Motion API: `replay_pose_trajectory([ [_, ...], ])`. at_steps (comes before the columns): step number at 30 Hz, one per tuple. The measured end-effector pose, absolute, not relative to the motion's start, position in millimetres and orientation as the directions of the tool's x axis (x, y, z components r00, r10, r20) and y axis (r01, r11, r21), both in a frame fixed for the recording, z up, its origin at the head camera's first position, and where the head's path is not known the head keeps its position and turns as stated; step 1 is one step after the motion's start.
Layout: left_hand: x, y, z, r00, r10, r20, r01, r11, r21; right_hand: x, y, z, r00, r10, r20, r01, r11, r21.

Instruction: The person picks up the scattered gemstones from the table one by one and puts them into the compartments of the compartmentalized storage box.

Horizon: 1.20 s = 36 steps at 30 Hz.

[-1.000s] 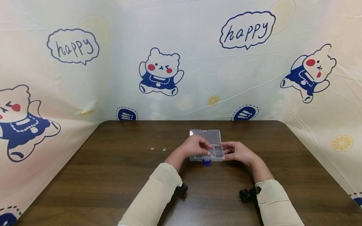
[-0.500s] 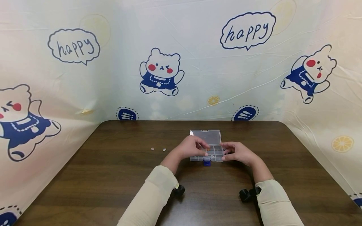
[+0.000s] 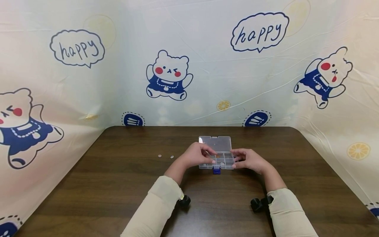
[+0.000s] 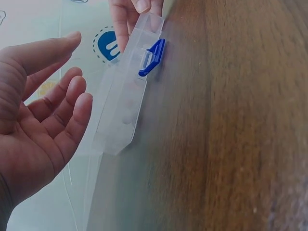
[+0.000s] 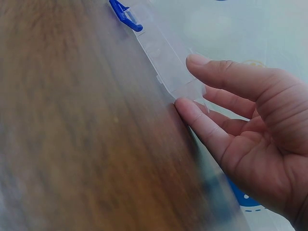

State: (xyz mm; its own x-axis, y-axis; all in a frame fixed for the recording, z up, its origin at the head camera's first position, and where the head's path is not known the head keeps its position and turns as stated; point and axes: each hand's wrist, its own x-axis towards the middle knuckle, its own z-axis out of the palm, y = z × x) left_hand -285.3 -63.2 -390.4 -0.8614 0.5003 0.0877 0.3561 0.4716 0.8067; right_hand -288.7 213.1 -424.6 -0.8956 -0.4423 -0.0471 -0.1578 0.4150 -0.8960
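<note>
Right of centre, the right hand grips the clear box, seemingly to steady it; the left hand, half-open, apparently empty, hovers above.

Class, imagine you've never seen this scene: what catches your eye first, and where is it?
Probably the cartoon bears printed on the backdrop beyond the table. The eye may then drop to the clear compartment box, open, with its blue latch in front, between the left hand and right hand.
</note>
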Motion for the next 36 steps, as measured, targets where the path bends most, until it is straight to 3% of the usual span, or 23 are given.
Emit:
replay_pose_trajectory([
  [36,-272.6,-86.4,-383.3,-0.877,0.465,0.120,0.358,0.466,0.810,-287.9,213.5,-424.3,-0.888,-0.460,-0.021,-0.183,0.395,-0.900],
])
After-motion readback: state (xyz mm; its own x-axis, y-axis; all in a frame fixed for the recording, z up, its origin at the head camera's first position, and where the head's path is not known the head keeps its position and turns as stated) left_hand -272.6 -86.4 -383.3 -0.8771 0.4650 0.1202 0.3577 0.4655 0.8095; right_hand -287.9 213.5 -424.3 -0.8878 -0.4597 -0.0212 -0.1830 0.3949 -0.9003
